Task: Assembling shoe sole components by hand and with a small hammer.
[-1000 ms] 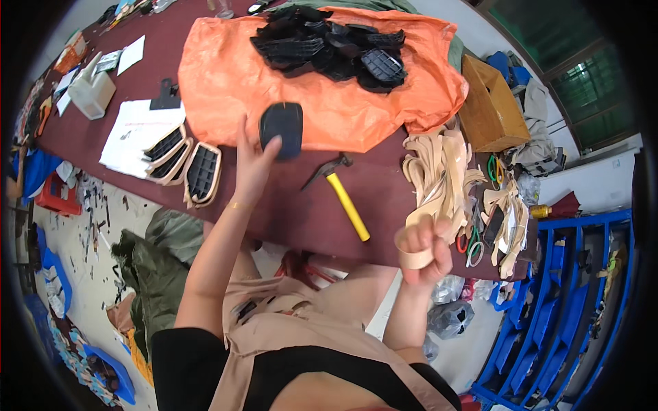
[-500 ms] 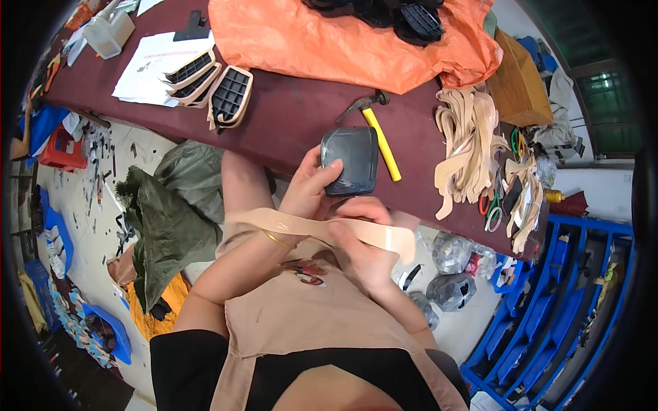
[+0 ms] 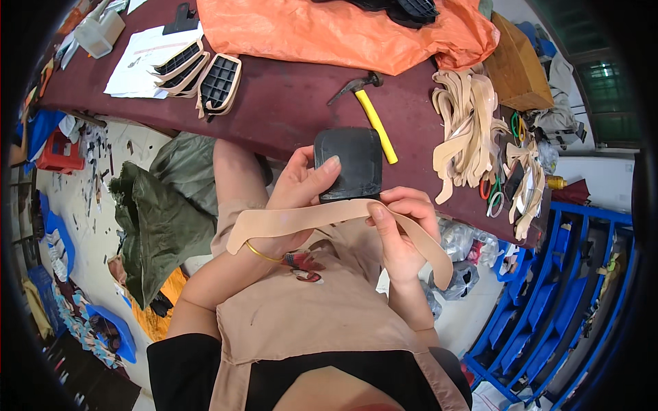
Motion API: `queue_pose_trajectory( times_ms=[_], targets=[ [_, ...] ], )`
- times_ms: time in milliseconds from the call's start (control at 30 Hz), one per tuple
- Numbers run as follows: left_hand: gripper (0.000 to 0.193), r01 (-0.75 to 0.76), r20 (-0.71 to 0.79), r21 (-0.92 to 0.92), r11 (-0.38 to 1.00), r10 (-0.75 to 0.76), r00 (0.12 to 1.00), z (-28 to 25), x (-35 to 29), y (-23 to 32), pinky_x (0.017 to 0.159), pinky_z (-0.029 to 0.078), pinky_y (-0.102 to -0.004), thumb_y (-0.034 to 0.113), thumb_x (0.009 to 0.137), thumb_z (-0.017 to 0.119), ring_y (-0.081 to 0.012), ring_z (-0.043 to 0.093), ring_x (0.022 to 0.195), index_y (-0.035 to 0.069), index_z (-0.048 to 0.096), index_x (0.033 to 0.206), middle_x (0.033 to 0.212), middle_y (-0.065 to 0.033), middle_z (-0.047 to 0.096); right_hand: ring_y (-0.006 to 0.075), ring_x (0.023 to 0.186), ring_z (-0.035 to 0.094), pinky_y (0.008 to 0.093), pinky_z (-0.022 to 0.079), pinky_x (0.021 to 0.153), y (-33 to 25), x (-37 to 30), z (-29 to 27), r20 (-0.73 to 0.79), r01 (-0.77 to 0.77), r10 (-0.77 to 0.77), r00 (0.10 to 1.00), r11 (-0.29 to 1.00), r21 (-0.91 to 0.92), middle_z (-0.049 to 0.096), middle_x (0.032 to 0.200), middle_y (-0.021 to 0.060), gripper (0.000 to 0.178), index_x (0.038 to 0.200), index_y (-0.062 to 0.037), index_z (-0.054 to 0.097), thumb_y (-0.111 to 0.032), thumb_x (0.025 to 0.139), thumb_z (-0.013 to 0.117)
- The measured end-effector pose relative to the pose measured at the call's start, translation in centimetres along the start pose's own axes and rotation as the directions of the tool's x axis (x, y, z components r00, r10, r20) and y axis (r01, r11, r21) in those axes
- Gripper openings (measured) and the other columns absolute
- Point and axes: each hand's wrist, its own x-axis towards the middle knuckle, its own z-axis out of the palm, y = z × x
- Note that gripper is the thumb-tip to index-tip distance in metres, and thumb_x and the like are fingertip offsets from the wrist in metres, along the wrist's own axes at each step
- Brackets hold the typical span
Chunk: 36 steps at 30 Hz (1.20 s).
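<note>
My left hand (image 3: 299, 183) grips a black heel block (image 3: 353, 164) by its left side, thumb lying across its face. Just below the block, my right hand (image 3: 403, 236) pinches a long curved beige strip (image 3: 295, 220) between thumb and fingers. Leftward the strip spans in front of my left wrist; its other end hangs down to the right. The strip's upper edge is close to the block's lower edge; I cannot tell whether they touch. Beyond the block, a yellow-handled hammer (image 3: 377, 127) lies on the table.
On the dark red table (image 3: 288, 89), several beige-rimmed heel blocks with black grids (image 3: 219, 85) lie by white papers (image 3: 140, 65). An orange sheet (image 3: 329, 34) covers the far side. A pile of beige strips (image 3: 466, 130) and scissors (image 3: 495, 198) lie right. A blue rack (image 3: 548, 308) stands lower right.
My right hand has turned the strip over, from its shiny side to a matte side, and moved slightly right. The block has been tilted and shows more of its broad face.
</note>
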Motion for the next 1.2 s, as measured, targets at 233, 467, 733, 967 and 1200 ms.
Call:
queue_pose_trajectory(
  times_ms=[233, 467, 733, 967, 1200],
  targets=[
    [0.043, 0.016, 0.004, -0.01, 1.0, -0.016, 1.0, 0.3, -0.4, 0.1, 0.072, 0.055, -0.0281, 0.018, 0.087, 0.063, -0.0146, 0.062, 0.087, 0.002, 0.035, 0.115, 0.102, -0.0111, 0.058, 0.0131, 0.063, 0.059, 0.0239, 0.052, 0.058, -0.4, 0.3, 0.1, -0.036, -0.037, 0.038, 0.999, 0.999, 0.033, 0.058, 0.091, 0.0141, 0.015, 0.084, 0.0009, 0.052, 0.005, 0.08, 0.065],
    [0.039, 0.039, -0.01, 0.037, 0.999, -0.038, 0.999, 0.0, -0.3, 0.0, 0.074, 0.055, -0.03, 0.013, 0.088, 0.061, -0.0158, 0.062, 0.088, 0.003, 0.036, 0.115, 0.104, -0.0103, 0.057, 0.0129, 0.07, 0.058, 0.0248, 0.046, 0.06, -1.6, 0.7, 0.7, -0.128, -0.103, 0.097, 0.987, 0.994, -0.046, 0.061, 0.079, 0.0075, 0.016, 0.078, -0.0017, 0.059, 0.003, 0.073, 0.073],
    [0.045, 0.254, 0.129, 0.021, 0.967, -0.254, 0.958, -1.2, -0.7, 0.9, 0.086, 0.052, -0.0323, 0.008, 0.086, 0.059, -0.0177, 0.061, 0.099, -0.001, 0.038, 0.125, 0.113, -0.0115, 0.056, 0.0135, 0.06, 0.059, 0.023, 0.048, 0.052, -1.2, 1.1, -1.1, 0.072, -0.117, 0.111, 0.991, 0.989, 0.091, 0.056, 0.082, 0.0087, 0.014, 0.083, 0.0018, 0.062, 0.004, 0.074, 0.071],
    [0.054, 0.284, 0.252, 0.038, 0.958, -0.285, 0.925, -1.5, -0.7, 1.1, 0.091, 0.048, -0.0328, 0.006, 0.084, 0.059, -0.0188, 0.057, 0.108, 0.0, 0.035, 0.132, 0.12, -0.013, 0.054, 0.0144, 0.061, 0.06, 0.0237, 0.049, 0.053, -1.9, 2.0, -0.8, 0.107, -0.22, 0.198, 0.974, 0.936, 0.275, 0.056, 0.08, 0.0086, 0.012, 0.083, 0.0038, 0.063, 0.005, 0.074, 0.07],
    [0.063, 0.218, 0.305, 0.116, 0.969, -0.244, 0.921, -2.7, -0.9, 0.5, 0.093, 0.046, -0.0328, 0.011, 0.082, 0.061, -0.0214, 0.055, 0.111, -0.002, 0.03, 0.135, 0.126, -0.0151, 0.049, 0.0126, 0.063, 0.06, 0.0223, 0.047, 0.054, -2.0, 2.8, -1.3, 0.117, -0.191, 0.168, 0.979, 0.954, 0.231, 0.06, 0.079, 0.0082, 0.01, 0.083, 0.0026, 0.066, 0.002, 0.074, 0.072]
  ],
)
